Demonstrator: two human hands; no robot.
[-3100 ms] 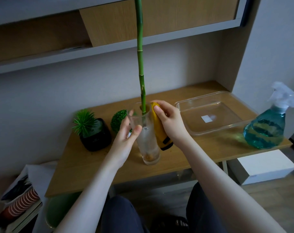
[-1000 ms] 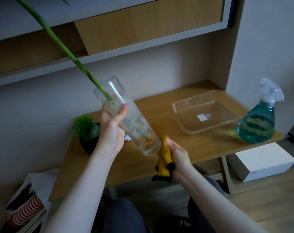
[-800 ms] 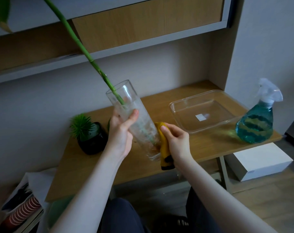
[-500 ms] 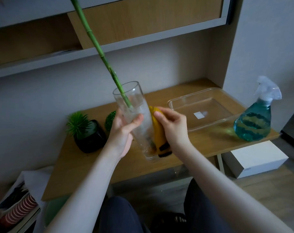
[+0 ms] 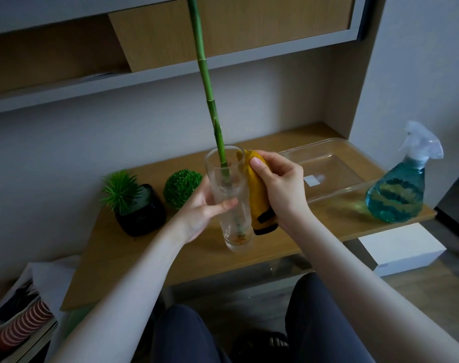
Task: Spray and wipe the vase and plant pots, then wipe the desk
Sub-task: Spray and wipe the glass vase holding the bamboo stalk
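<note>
A tall clear glass vase (image 5: 235, 224) with a green bamboo stalk (image 5: 208, 100) stands nearly upright over the wooden desk (image 5: 134, 258). My left hand (image 5: 204, 208) grips the vase around its middle. My right hand (image 5: 280, 184) presses a yellow cloth (image 5: 257, 197) with black trim against the vase's right side, near the rim. A black plant pot (image 5: 141, 213) with spiky green leaves sits at the left. Beside it a round green ball plant (image 5: 182, 184) is partly hidden behind my left hand. A blue spray bottle (image 5: 398, 189) stands at the desk's right end.
A clear plastic tray (image 5: 335, 166) lies at the back right of the desk. Shelves and a wooden cabinet hang above. A white box (image 5: 401, 247) sits on the floor at right. Books and a striped item (image 5: 21, 326) lie lower left. My knees are below the desk edge.
The vase swung from steeply tilted left back to nearly upright and came down toward the desk. My right hand slid the cloth from the vase's base up its right side to the rim.
</note>
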